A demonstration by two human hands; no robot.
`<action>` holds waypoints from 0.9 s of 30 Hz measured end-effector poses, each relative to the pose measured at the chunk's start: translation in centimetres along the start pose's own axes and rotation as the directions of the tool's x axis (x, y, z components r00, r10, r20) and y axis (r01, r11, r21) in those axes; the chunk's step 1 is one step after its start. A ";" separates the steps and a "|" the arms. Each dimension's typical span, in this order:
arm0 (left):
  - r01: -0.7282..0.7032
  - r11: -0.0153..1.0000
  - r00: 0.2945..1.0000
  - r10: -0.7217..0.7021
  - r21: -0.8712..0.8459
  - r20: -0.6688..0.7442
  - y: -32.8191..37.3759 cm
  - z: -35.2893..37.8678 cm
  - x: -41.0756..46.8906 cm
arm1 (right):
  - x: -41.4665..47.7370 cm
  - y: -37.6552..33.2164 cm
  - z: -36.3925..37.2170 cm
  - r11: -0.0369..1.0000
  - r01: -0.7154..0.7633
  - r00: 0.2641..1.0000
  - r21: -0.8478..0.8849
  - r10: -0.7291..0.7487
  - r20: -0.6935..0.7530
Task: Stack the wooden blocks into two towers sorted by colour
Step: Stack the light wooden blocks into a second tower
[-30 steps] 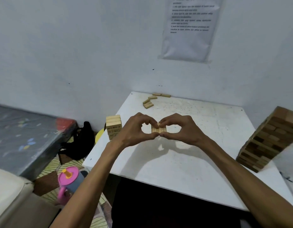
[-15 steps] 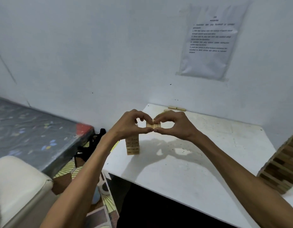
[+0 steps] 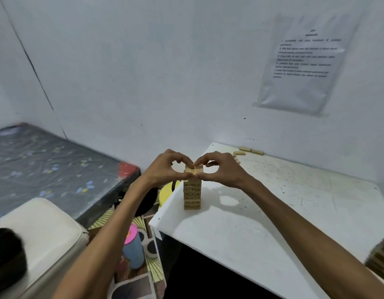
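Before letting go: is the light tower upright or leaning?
Upright. The light tower stands straight-sided; left hand and right hand pinch its top blocks.

Dim, bluish light; warped edges

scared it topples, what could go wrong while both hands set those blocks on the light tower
1. The light tower stands near the table's left edge; a nudge could tip it off.
2. The left hand and right hand both pinch the row of blocks at its top; an uneven release might leave them skewed.
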State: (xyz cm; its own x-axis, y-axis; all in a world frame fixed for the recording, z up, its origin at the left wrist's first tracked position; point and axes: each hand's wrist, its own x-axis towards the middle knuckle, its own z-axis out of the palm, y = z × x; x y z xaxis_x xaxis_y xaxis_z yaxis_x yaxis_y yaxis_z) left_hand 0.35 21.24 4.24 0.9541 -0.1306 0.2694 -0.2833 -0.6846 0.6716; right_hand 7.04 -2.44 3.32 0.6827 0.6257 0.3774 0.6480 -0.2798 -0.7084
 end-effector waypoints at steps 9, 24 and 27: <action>0.040 0.999 0.999 -0.040 0.000 0.007 -1.4 0.4 -0.4 | 0.5 0.4 0.9 0.994 -0.052 0.997 -0.093 0.057 0.053; 0.051 0.999 0.999 -0.051 -0.016 0.008 -1.8 0.8 -0.6 | 0.3 1.0 1.4 0.991 -0.066 0.995 -0.116 0.074 0.070; 0.046 0.999 0.999 -0.046 -0.020 0.000 -1.9 0.8 -0.6 | 0.3 1.0 1.4 0.991 -0.060 0.995 -0.122 0.069 0.070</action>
State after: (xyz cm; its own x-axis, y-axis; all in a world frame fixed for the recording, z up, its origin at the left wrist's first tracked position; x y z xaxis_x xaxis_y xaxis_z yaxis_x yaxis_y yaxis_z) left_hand 0.37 22.04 2.24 0.9662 -0.0986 0.2383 -0.2408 -0.6758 0.6967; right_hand 7.38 -1.53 1.92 0.7007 0.6541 0.2849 0.6420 -0.4040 -0.6516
